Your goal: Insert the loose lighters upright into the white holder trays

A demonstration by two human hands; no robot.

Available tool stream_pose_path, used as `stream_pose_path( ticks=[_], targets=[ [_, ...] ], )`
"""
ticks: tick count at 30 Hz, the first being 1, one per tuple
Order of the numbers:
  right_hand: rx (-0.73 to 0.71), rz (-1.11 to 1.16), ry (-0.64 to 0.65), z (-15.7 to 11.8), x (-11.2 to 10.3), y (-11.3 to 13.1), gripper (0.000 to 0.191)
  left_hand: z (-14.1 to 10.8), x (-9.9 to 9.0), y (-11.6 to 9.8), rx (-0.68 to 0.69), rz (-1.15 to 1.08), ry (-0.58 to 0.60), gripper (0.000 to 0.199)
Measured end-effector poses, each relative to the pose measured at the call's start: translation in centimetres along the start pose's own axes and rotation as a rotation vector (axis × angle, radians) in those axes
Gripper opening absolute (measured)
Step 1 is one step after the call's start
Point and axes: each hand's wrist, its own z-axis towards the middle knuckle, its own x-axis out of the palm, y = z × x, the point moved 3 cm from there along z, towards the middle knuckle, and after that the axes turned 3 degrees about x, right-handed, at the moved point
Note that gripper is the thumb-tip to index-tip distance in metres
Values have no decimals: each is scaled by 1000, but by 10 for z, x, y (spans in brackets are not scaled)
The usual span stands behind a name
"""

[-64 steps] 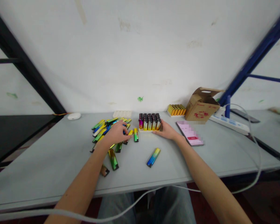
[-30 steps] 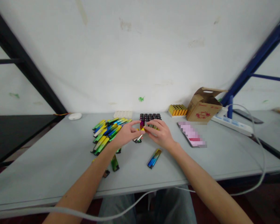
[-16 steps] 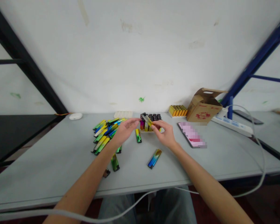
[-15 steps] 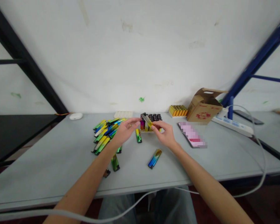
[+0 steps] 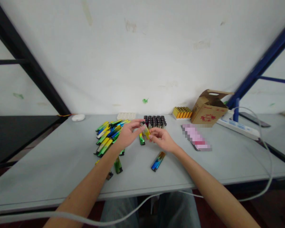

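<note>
A yellow lighter (image 5: 146, 131) with a dark top is held aslant between my two hands above the table. The thumb and fingers of my left hand (image 5: 129, 134) close on its upper end. My right hand (image 5: 165, 140) pinches its lower end. Just behind, rows of dark-topped lighters (image 5: 160, 122) stand upright, partly hidden by my hands. Under the held lighter lies a green and yellow lighter (image 5: 142, 139). A blue and gold lighter (image 5: 158, 161) rests nearer the front edge. Left of my left hand is a heap of shiny coloured lighters (image 5: 105, 144), partly covered by my forearm.
At the back stand a pale holed tray (image 5: 126, 116), a block of orange batteries (image 5: 182, 112) and an open cardboard box (image 5: 207, 112). A phone (image 5: 196, 137) and a power strip (image 5: 239, 128) lie to the right. A white case (image 5: 78, 117) sits far left; a white cable crosses in front.
The yellow lighter has come down and slightly left, nearer to me. My left fingers, beside it before, now hold its top end. My right hand has moved lower with it.
</note>
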Motion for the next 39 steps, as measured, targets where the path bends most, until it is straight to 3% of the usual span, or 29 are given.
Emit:
stream_pose_path(
  ticks=[9,16,20,23,33,39],
  targets=[
    [71,152,333,-2,15,6,41,-3,10,-2,64,13,84,23],
    [144,464,255,-3,13,15,36,-4,9,-3,42,29,99,27],
    [298,721,275,-5,7,19,33,-2,8,-1,-56,-66,-2,56],
    [402,845,304,-6,0,20,23,0,6,0,-94,-91,-73,66],
    [460,902,343,-11,-10,21,35,1,1,6,-152,-110,-113,66],
    [404,926,427,-14,-15,19,37,1,-1,13,-166,-89,-111,66]
  ],
)
